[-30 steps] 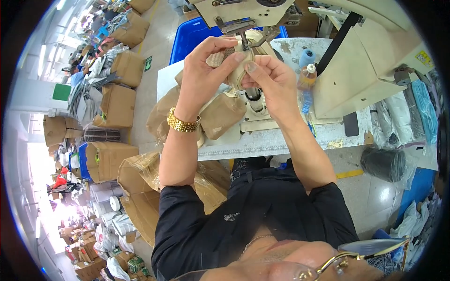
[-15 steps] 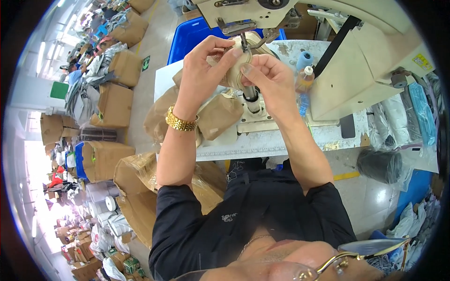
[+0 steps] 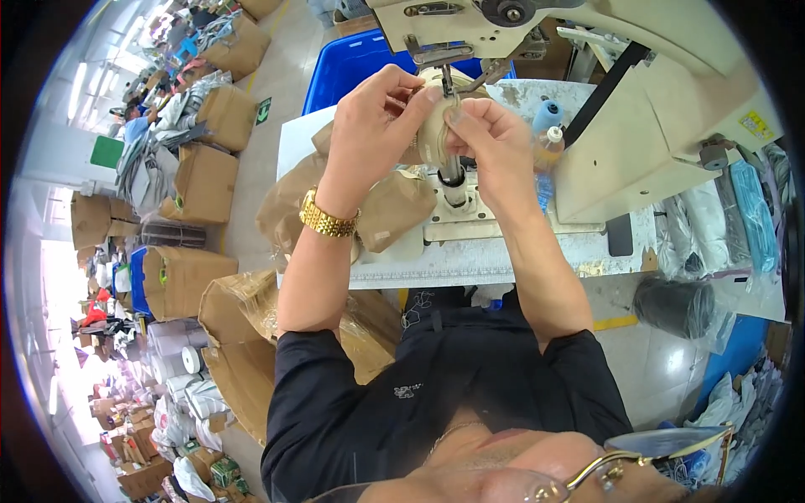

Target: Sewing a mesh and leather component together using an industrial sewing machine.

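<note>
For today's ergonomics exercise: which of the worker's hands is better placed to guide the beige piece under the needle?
Right hand, probably: its fingers pinch the rounded beige leather piece right beside the needle bar. The left hand grips the piece's far side, steadying it.

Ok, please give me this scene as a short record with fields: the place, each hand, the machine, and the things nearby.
place: sewing workstation, white table
left hand: pinches the cream-coloured workpiece from the left; gold wristwatch on the wrist
right hand: holds the same workpiece from the right
machine: cream post-bed sewing machine, its needle bar just above the workpiece
nearby: tan pieces piled on the table, blue bin behind, blue thread cone, cardboard boxes on the floor
</note>
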